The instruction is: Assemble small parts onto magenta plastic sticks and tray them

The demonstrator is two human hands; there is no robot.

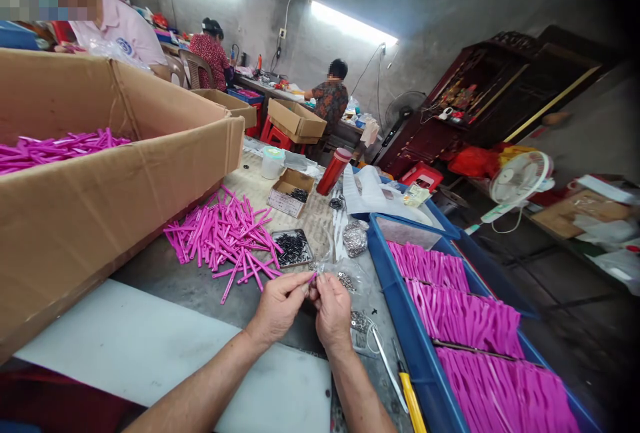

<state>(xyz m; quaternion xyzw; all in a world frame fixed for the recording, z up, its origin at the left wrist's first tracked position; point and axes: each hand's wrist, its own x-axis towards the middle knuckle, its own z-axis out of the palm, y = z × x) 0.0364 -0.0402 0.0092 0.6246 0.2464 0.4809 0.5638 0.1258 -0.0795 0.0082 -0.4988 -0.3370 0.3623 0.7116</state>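
My left hand (280, 306) and my right hand (333, 310) meet over the grey table, fingertips pinched together on a small pink stick (313, 278). Only its tip shows between the fingers. Just beyond the hands lies a loose heap of pink sticks (225, 236), and beside it a small metal tray of black parts (293, 248). Clear bags of small silvery parts (355, 238) lie to the right of the tray. A blue crate (400, 300) at my right holds rows of pink sticks packed side by side.
A big cardboard box (100, 200) with pink sticks fills the left. A white sheet (150, 346) lies under my forearms. A yellow-handled tool (413, 400) rests by the crate. A red flask (334, 170), plastic cup (273, 162) and small carton (290, 192) stand farther back. Other people sit at far tables.
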